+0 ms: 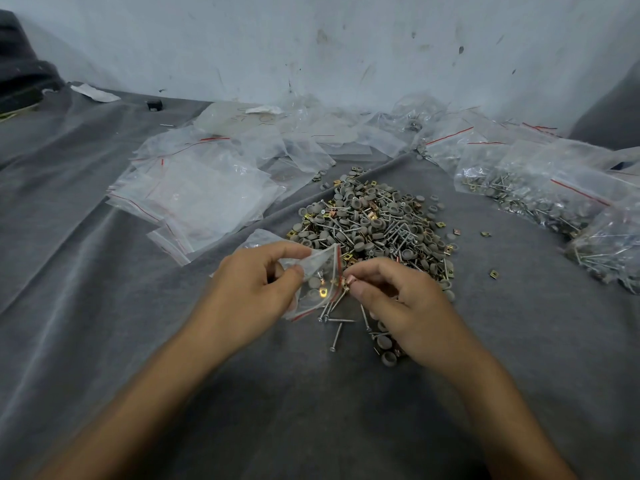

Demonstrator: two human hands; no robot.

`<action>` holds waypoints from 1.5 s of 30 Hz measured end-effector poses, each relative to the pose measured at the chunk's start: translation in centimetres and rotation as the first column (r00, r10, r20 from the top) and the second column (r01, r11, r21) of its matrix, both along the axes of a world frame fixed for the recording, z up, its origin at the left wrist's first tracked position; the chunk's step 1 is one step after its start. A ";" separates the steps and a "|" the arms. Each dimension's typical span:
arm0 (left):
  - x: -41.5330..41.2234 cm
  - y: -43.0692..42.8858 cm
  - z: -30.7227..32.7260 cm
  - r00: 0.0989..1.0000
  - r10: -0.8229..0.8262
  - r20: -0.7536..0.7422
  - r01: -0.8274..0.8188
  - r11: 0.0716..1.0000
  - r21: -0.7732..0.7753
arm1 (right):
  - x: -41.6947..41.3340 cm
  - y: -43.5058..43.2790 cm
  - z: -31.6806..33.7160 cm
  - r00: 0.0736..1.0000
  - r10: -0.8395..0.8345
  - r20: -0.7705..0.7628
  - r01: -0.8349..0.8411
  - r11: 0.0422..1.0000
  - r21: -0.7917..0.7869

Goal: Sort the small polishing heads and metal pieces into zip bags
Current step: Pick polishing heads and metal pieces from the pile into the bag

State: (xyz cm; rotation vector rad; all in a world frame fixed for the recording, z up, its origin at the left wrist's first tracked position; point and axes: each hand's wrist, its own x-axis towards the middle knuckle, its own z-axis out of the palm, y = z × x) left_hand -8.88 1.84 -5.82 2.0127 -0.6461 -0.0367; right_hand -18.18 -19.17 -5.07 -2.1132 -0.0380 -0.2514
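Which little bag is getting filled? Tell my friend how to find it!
Start at the big pile of grey heads and screws, then look just below it. The zip bag is pinched in the left hand, the right hand holding metal pieces at its mouth. It alone is in a hand.

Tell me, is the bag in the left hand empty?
No, a grey head and a brass piece show through the bag that the left hand holds, while the right hand pinches screws at its mouth.
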 end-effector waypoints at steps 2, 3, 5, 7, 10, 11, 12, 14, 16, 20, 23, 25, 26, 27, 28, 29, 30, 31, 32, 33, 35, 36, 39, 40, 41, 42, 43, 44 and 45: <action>-0.1 0.0 0.0 1.000 -0.003 0.003 0.003 1.000 0.002 | 0.0 0.1 0.3 1.000 0.010 0.030 -0.013 0.994 0.104; -0.1 0.0 0.0 1.000 -0.005 0.005 0.005 1.000 0.003 | -0.1 0.2 0.5 0.998 0.014 0.053 -0.021 0.992 0.128; -0.1 -0.1 0.0 1.000 -0.006 -0.004 0.006 1.000 0.008 | 0.0 0.6 0.6 0.996 0.016 0.089 -0.030 0.986 0.164; -0.2 -0.2 -0.1 1.000 -0.004 -0.018 0.004 1.000 0.016 | 0.1 1.2 0.5 0.995 0.003 0.099 -0.023 0.979 0.202; -0.2 -0.3 -0.1 1.000 -0.004 -0.008 0.004 1.000 0.015 | 0.4 2.1 0.2 0.993 -0.029 0.112 0.003 0.975 0.223; -0.3 -0.4 -0.2 1.000 -0.010 -0.004 0.010 1.000 0.011 | 0.4 2.3 0.0 0.994 -0.041 0.104 0.016 0.973 0.230; -0.3 -0.4 -0.2 1.000 -0.015 -0.004 0.015 1.000 0.005 | 0.4 2.4 -0.1 0.994 -0.057 0.095 0.034 0.973 0.228; -0.3 -0.4 -0.2 1.000 -0.018 -0.005 0.018 1.000 0.000 | 0.5 2.6 -0.3 0.993 -0.083 0.085 0.063 0.973 0.221; -0.3 -0.3 -0.2 1.000 -0.013 0.005 0.013 1.000 0.004 | 0.6 2.6 -0.3 0.992 -0.091 0.087 0.068 0.969 0.237; -0.3 -0.2 -0.1 1.000 -0.007 0.015 0.007 1.000 0.007 | 0.5 1.9 -0.1 0.989 -0.095 0.110 0.070 0.975 0.213; -0.1 -0.1 0.2 1.000 0.001 -0.004 -0.001 1.000 -0.003 | 0.4 0.8 0.0 0.983 -0.151 0.107 0.132 0.977 0.171; -0.1 0.0 0.6 1.000 -0.026 -0.016 0.026 1.000 0.005 | 0.4 0.2 -0.1 0.980 -0.181 0.077 0.172 0.978 0.114; -0.1 0.2 0.8 0.999 -0.041 -0.025 0.041 0.999 0.011 | 0.4 0.0 -0.1 0.981 -0.187 0.059 0.182 0.980 0.079; 0.0 0.4 1.0 0.999 -0.039 -0.034 0.040 0.999 0.016 | 0.4 -0.2 -0.2 0.981 -0.187 0.045 0.185 0.982 0.037; 0.2 0.8 1.3 0.999 -0.017 -0.035 0.018 1.000 0.013 | 0.3 -0.2 -0.3 0.983 -0.182 0.035 0.182 0.983 -0.003; 0.5 1.2 1.5 1.000 0.016 -0.024 -0.016 1.000 0.002 | 0.3 -0.3 -0.3 0.984 -0.176 0.025 0.176 0.984 -0.034; 0.9 1.6 1.6 0.998 0.059 -0.010 -0.059 0.998 -0.014 | 0.2 -0.3 -0.3 0.985 -0.170 0.016 0.170 0.984 -0.055; 1.3 2.1 1.8 0.994 0.106 0.011 -0.106 0.994 -0.022 | 0.1 -0.3 -0.4 0.986 -0.165 0.007 0.165 0.984 -0.071; 1.7 2.5 1.9 0.987 0.154 0.038 -0.154 0.988 -0.014 | 0.1 -0.4 -0.4 0.987 -0.162 0.002 0.161 0.983 -0.084; 2.1 2.9 2.0 0.978 0.199 0.068 -0.201 0.979 0.016 | 0.1 -0.4 -0.5 0.987 -0.161 0.000 0.161 0.982 -0.095; 2.6 3.6 2.0 0.955 0.262 0.136 -0.280 0.951 0.134 | 0.1 -0.6 -0.6 0.987 -0.161 -0.004 0.159 0.981 -0.111; 2.7 3.9 2.0 0.949 0.267 0.167 -0.300 0.929 0.215 | 0.0 -0.6 -0.6 0.987 -0.160 -0.008 0.158 0.981 -0.116; 2.7 3.8 1.3 0.976 0.173 0.131 -0.215 0.857 0.468 | -0.1 -0.7 -0.6 0.987 -0.159 -0.013 0.156 0.981 -0.113; 2.5 3.5 1.1 0.986 0.139 0.095 -0.168 0.825 0.540 | -0.1 -0.7 -0.6 0.988 -0.156 -0.014 0.153 0.982 -0.112; 2.3 3.3 0.9 0.990 0.121 0.073 -0.141 0.792 0.594 | -0.1 -0.8 -0.6 0.988 -0.152 -0.016 0.149 0.982 -0.115; 2.1 3.1 0.8 0.991 0.113 0.070 -0.132 0.770 0.624 | -0.1 -0.8 -0.6 0.989 -0.147 -0.020 0.144 0.982 -0.121; 2.1 3.0 0.7 0.991 0.111 0.073 -0.132 0.758 0.638 | -0.2 -0.8 -0.6 0.990 -0.142 -0.024 0.138 0.982 -0.129; 2.1 3.0 0.8 0.991 0.110 0.074 -0.132 0.756 0.641 | -0.2 -0.9 -0.6 0.990 -0.138 -0.026 0.134 0.982 -0.137; 2.1 3.1 0.9 0.992 0.106 0.066 -0.123 0.759 0.639 | -0.2 -0.9 -0.6 0.990 -0.137 -0.026 0.132 0.981 -0.142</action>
